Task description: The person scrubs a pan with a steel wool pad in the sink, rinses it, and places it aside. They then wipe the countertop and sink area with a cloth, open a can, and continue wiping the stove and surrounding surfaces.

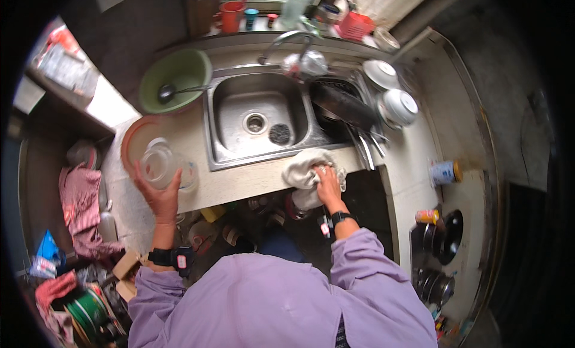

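My left hand [159,195] is around a clear plastic container [157,166] at the left of the worktop, thumb and fingers on its sides. Behind it, partly covered, lies an orange-rimmed round tray or basin [129,139]. My right hand [329,186] grips a whitish cloth [305,168] at the worktop's front edge, and part of the cloth hangs down. Between and beyond the hands is a stainless steel sink [233,98] with a dark scouring pad [280,133] near its drain. A green basin [179,62] holds a metal ladle [166,93].
A dark pan [343,105] and metal utensils [366,152] lie over the smaller sink bowl. White bowls [399,107] stand right of it. The faucet [289,36] arches behind the sink. A can [444,172] and a black wok [451,235] are farther right.
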The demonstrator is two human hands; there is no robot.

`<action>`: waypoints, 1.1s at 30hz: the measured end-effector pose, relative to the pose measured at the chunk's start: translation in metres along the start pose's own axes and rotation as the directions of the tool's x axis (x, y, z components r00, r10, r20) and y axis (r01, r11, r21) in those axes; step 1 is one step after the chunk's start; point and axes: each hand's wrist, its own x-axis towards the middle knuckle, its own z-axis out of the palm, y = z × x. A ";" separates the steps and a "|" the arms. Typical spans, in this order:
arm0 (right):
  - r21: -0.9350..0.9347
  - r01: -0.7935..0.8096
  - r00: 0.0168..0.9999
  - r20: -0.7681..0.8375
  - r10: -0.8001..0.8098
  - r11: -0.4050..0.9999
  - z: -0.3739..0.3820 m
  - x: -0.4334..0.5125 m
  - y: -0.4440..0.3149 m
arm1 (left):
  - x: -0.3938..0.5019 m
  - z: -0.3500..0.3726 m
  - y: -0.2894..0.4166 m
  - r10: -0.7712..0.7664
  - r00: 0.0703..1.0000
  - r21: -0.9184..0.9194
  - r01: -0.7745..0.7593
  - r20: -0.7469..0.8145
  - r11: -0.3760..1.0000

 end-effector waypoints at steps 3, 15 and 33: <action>0.067 -0.263 0.960 -0.083 0.268 0.963 0.006 0.007 0.015 | -0.003 0.013 -0.001 0.035 0.999 0.023 -0.035 0.009 0.999; 0.115 0.221 0.973 0.041 -0.227 0.969 0.006 -0.014 -0.021 | -0.018 0.010 -0.028 -0.171 0.985 0.021 0.170 0.032 0.985; 0.509 0.779 0.620 -0.547 -0.562 0.365 -0.135 0.029 -0.075 | -0.082 0.160 0.137 -0.298 0.151 -0.120 0.986 0.943 0.120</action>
